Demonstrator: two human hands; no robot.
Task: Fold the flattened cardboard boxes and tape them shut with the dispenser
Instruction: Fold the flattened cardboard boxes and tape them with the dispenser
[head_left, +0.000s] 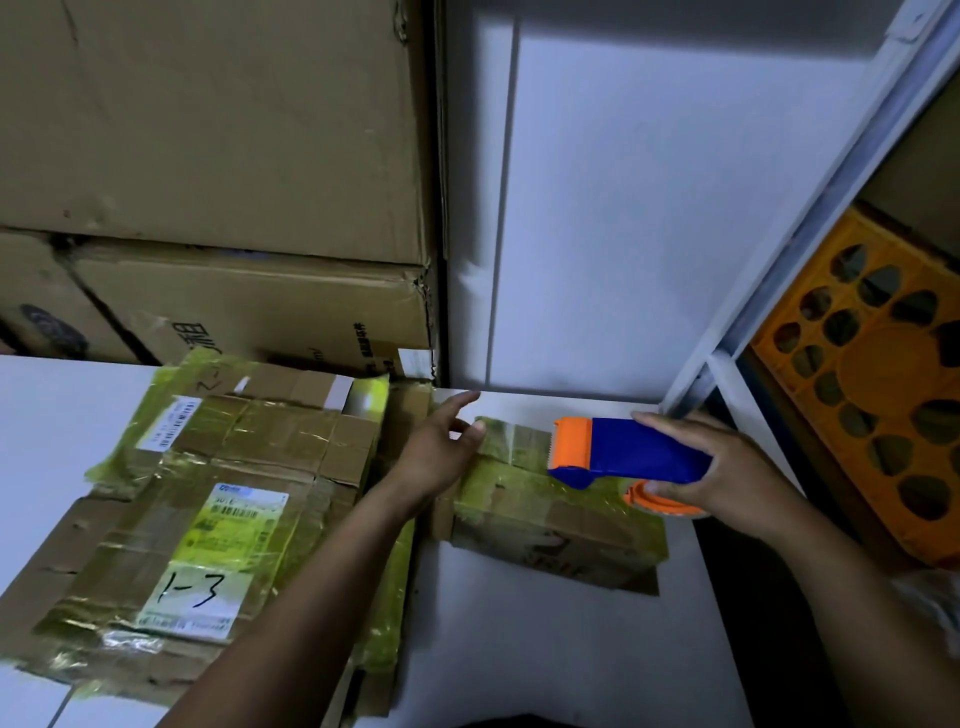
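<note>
Head view: a person tapes a small box (545, 514) toward the back right of the counter (545, 665), beside a stack of flat boxes (208, 509). The left hand (441, 452), fingers straight, presses the tape (511, 434) onto the box. The right hand (727, 467) grips the blue-and-orange dispenser (639, 452) above it. The cardboard looks light, worn and easily crushed, best steadied flat-palmed near the seam.

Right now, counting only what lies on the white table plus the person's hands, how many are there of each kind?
Tape dispenser: 1
Small box: 1
Pile of flat boxes: 1 (sheets in it cannot be counted)
Hands: 2, left hand and right hand
Total: 5
</note>
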